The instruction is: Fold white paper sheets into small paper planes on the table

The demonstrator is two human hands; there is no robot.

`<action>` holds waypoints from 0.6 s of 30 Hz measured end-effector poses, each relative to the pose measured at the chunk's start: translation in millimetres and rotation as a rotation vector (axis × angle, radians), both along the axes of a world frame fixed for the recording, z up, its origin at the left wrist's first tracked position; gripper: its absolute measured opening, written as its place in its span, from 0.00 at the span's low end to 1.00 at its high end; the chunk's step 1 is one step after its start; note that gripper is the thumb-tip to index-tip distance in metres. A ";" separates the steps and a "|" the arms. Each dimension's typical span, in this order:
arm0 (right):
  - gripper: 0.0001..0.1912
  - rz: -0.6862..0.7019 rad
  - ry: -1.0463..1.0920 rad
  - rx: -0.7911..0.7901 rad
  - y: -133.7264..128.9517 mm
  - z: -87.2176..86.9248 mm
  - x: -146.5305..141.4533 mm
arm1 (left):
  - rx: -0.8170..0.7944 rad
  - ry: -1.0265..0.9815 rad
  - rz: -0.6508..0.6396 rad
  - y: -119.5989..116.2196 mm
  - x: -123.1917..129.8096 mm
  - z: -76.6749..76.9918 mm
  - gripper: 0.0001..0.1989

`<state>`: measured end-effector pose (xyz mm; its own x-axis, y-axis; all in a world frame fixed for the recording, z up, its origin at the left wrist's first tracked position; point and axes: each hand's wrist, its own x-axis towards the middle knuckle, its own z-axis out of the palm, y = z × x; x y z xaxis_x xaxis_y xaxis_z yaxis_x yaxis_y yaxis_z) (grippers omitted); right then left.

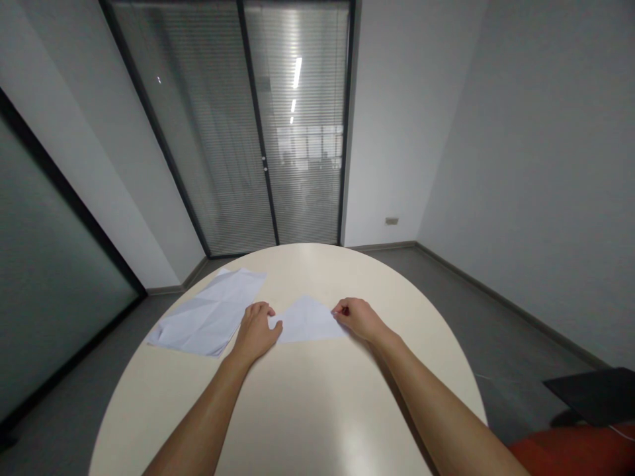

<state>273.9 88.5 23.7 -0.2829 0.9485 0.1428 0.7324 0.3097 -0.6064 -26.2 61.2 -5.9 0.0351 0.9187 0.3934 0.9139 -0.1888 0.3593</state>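
Note:
A folded sheet of white paper (308, 320) lies on the round table, its upper edge rising to a blunt peak. At its left end is my left hand (255, 330), palm down, with thumb and fingers apart and the paper's corner showing in the gap between them. My right hand (360, 316) pinches the paper's right corner between thumb and forefinger, the other fingers curled in. Left of my left hand rests a stack of creased white sheets (211, 314).
The cream round table (317, 403) has a curved far edge. Beyond it stand a glass partition with blinds (297, 198) and a grey wall (536, 165) with a socket (391, 221). At lower right are a dark flat object (595, 393) and something red (570, 449).

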 end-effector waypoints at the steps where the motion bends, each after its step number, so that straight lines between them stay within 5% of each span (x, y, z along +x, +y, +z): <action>1: 0.07 0.000 0.000 0.001 0.2 -0.4 0.0 | 0.001 -0.011 0.000 1.0 -0.4 -1.6 0.07; 18: 0.07 0.014 -0.032 0.035 -1.9 2.4 -1.3 | 0.012 -0.026 -0.065 1.1 2.7 3.4 0.03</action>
